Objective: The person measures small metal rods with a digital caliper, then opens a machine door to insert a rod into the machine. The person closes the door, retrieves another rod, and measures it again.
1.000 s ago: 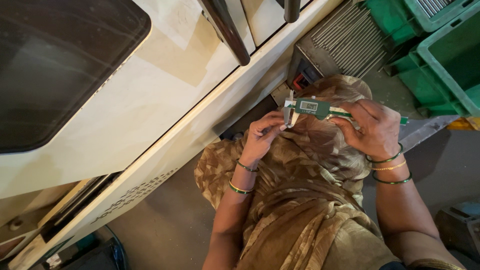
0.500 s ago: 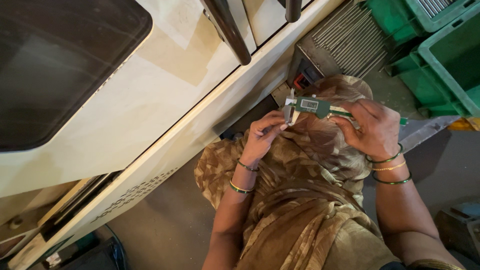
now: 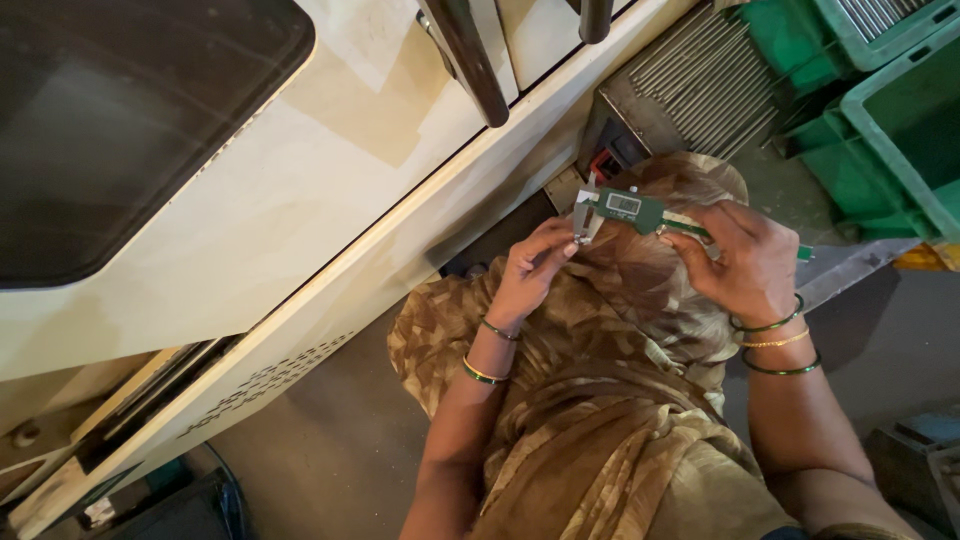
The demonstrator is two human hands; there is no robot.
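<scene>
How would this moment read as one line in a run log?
view: head | right hand: holds green digital caliper | left hand: fingertips at caliper jaws, small part not discernible | backdrop: cream machine door, green crates

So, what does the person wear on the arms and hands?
Both forearms are bare, with no sleeves or gloves. The left hand has two thin green bangles at the wrist. The right hand has three bangles: two green and one gold-coloured between them. A brown patterned cloth drapes over the lap.

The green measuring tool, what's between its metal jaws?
The left hand holds something at the jaws of the green caliper, which the right hand grips. The fingers cover it, so what it is cannot be told. Brown patterned cloth lies underneath.
</scene>
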